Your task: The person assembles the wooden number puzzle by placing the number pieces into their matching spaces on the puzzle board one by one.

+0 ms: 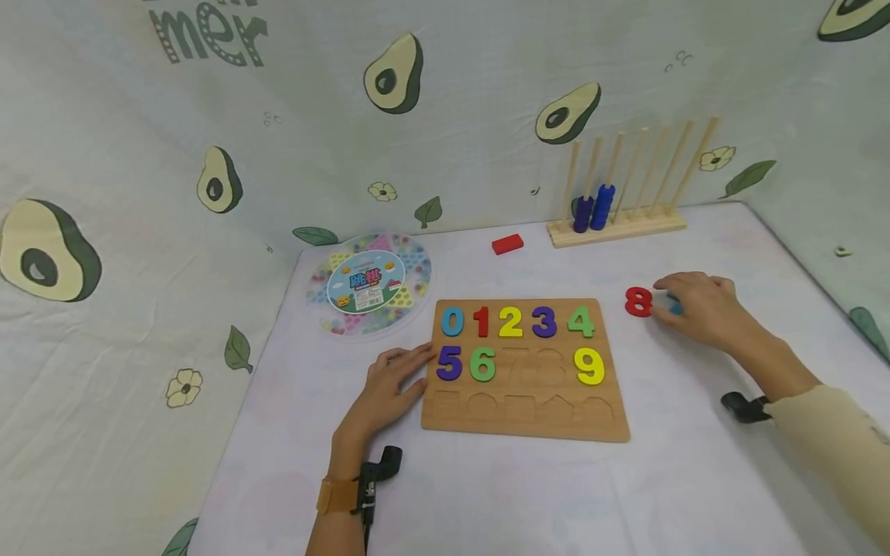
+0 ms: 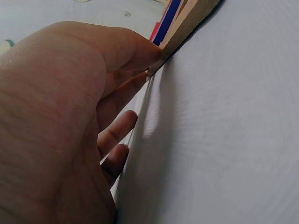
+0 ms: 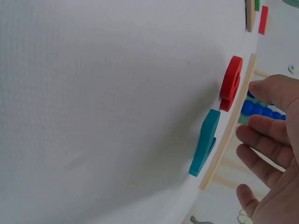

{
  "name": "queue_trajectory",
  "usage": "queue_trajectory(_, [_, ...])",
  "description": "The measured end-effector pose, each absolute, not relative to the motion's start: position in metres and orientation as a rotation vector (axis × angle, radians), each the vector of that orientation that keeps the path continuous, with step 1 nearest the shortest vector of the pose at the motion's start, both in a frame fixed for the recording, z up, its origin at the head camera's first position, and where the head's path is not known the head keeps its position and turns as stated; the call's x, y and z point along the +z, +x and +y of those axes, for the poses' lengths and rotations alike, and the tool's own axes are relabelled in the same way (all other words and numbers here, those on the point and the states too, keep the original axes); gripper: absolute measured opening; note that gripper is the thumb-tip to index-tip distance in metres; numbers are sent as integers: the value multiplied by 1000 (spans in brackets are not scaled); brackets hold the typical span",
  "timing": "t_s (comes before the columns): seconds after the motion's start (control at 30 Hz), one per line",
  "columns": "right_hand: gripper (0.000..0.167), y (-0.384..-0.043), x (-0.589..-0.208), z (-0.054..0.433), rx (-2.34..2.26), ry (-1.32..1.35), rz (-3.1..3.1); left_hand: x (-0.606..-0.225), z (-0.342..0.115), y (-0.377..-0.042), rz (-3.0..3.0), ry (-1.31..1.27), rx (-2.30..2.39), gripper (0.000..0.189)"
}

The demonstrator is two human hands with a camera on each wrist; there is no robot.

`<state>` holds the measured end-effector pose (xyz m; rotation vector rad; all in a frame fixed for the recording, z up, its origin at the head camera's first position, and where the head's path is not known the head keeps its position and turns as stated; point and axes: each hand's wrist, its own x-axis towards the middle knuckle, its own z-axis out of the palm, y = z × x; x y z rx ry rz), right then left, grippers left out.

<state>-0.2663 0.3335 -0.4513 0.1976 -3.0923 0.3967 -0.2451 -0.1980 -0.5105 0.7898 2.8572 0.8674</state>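
Note:
The wooden number board [image 1: 521, 417] lies on the table with colored numbers in its upper two rows; the 7 and 8 recesses are bare. My left hand [image 1: 389, 386] touches the board's left edge beside the purple 5 [image 1: 449, 363], its thumb and fingertips against the side. My right hand [image 1: 702, 309] hovers over a blue piece [image 3: 205, 142], fingers relaxed and apart from it. In the head view this piece is mostly hidden under the hand, so its shape cannot be told. A red 8 [image 1: 638, 302] lies just left of the right hand's fingertips.
A round clear game box [image 1: 368, 282] with a printed label lies behind the board at left. A red block [image 1: 507, 244] sits at the back. To its right stands a wooden peg rack [image 1: 633, 228] with dark blue beads. Patterned cloth hangs behind the table.

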Motion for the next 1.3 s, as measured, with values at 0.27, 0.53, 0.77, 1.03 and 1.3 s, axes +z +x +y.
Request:
queue_trajectory(0.27, [64, -270, -458, 347, 351, 96, -3145, -509, -197, -245, 2854, 782, 862, 50])
queue_trajectory(0.53, [71, -268, -460, 359, 304, 29, -3180, -509, -197, -245, 2859, 799, 856, 50])
queue_trajectory(0.77, [70, -267, -462, 367, 298, 56, -3199, -510, -198, -246, 2854, 793, 860, 50])
queue_trajectory(1.03, [69, -265, -461, 364, 312, 99, -3160, -510, -198, -246, 2841, 782, 852, 50])
queue_trajectory(1.3, [67, -261, -457, 354, 335, 185, -3114, -509, -198, -247, 2853, 806, 856, 51])
